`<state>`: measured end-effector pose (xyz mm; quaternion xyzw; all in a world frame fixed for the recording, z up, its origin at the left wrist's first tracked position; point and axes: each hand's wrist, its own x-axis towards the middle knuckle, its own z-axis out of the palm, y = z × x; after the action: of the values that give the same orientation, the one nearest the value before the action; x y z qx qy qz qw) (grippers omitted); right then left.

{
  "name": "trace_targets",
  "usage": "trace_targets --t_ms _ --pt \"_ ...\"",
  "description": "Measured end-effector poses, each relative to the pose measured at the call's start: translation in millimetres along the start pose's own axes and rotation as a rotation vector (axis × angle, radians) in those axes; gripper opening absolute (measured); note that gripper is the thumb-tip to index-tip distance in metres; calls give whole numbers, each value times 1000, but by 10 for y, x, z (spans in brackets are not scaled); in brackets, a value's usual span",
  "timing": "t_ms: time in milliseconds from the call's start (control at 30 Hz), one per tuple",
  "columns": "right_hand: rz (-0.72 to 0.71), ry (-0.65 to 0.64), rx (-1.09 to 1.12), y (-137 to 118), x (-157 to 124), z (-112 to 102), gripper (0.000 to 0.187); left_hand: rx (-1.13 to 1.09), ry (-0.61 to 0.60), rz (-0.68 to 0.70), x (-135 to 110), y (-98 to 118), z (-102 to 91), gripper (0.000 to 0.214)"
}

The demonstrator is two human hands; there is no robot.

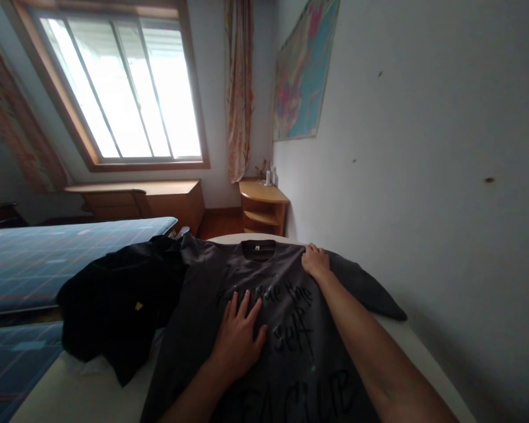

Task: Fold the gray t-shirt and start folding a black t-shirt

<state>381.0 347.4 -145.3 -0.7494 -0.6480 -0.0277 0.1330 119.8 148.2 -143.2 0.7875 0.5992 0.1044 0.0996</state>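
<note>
A dark grey T-shirt (286, 352) with black lettering lies spread face up on a white round table (92, 399), its collar at the far side. My left hand (238, 335) rests flat on the shirt's chest, fingers stretched out and apart. My right hand (316, 260) reaches to the shirt's right shoulder near the collar, fingers curled down onto the fabric there; whether it pinches the cloth I cannot make out.
A heap of black clothing (119, 299) lies on the table's left side, touching the shirt's sleeve. A blue checked bed (48, 258) stands to the left. A wooden corner shelf (263, 205) and a low cabinet (145, 200) sit below the window. The white wall (423, 176) runs close on the right.
</note>
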Motion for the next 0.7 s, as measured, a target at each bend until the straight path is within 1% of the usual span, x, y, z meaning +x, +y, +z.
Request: trace_targets --t_ms 100,200,267,400,500,600,700 --pt "-39 -2 15 -167 -48 -1 41 2 2 -2 4 9 -3 60" --pt "-139 -38 49 -374 -40 -34 37 2 -9 -4 4 17 -17 61" --pt "-167 -69 60 -518 -44 -41 36 -4 -23 -6 4 19 -31 61" --pt "-105 -108 45 -771 -128 5 39 -1 -37 -14 5 25 -57 61" --pt "-62 -131 44 -894 -190 63 44 19 -48 -23 9 42 -72 61" --pt "-37 -166 56 -942 -171 117 50 40 -74 -27 20 58 -85 62" --pt "-16 -214 69 -939 -83 169 56 52 -104 -15 51 60 -98 62"
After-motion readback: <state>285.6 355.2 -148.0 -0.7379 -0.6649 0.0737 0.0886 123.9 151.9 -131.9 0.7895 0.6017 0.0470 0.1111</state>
